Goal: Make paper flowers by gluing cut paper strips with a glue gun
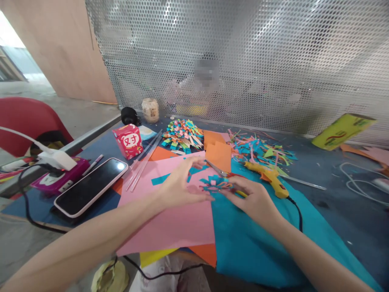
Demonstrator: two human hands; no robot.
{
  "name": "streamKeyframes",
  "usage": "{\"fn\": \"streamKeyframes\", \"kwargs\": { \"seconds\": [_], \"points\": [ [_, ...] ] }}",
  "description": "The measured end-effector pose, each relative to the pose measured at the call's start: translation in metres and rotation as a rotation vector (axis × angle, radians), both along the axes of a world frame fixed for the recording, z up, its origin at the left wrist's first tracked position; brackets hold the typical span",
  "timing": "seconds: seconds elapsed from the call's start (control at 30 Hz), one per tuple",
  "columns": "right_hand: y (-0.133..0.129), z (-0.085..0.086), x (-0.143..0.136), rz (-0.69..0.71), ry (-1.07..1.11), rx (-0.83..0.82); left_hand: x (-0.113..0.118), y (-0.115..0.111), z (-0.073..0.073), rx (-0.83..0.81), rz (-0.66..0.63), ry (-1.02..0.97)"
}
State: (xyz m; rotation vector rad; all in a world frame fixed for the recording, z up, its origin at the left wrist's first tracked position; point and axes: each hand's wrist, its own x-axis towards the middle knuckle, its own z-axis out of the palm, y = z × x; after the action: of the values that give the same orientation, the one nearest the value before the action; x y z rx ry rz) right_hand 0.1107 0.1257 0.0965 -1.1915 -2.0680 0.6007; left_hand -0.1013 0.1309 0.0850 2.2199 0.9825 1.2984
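The flower (215, 183) sits between the two hands — its right edge pinched in the fingers of the right hand (257, 198). The left hand (178, 182) is open, fingers and thumb spread wide around the flower's left side; whether the thumb tip touches it, I cannot tell. Below the flower, the pink sheet (170, 227) meets the blue sheet (252, 247) — the glue gun (273, 182) lies just beyond the right hand.
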Motion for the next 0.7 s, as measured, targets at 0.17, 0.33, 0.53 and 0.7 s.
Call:
{"fn": "streamKeyframes", "kwargs": {
  "seconds": [0.17,0.33,0.53,0.7],
  "points": [
    [0.008,-0.005,0.001,0.021,0.291,-0.257,0.007,0.002,-0.003,-0.145,0.006,-0.028],
    [0.006,-0.003,0.004,0.018,0.23,-0.224,0.012,0.001,-0.005,-0.215,0.089,-0.074],
    [0.014,0.038,0.042,-0.493,-0.339,0.339,0.008,0.005,-0.003,-0.223,0.196,-0.128],
    [0.032,0.042,0.098,-0.901,-0.763,-0.204,0.006,0.007,0.001,-0.402,0.143,-0.235]
  ]
}}
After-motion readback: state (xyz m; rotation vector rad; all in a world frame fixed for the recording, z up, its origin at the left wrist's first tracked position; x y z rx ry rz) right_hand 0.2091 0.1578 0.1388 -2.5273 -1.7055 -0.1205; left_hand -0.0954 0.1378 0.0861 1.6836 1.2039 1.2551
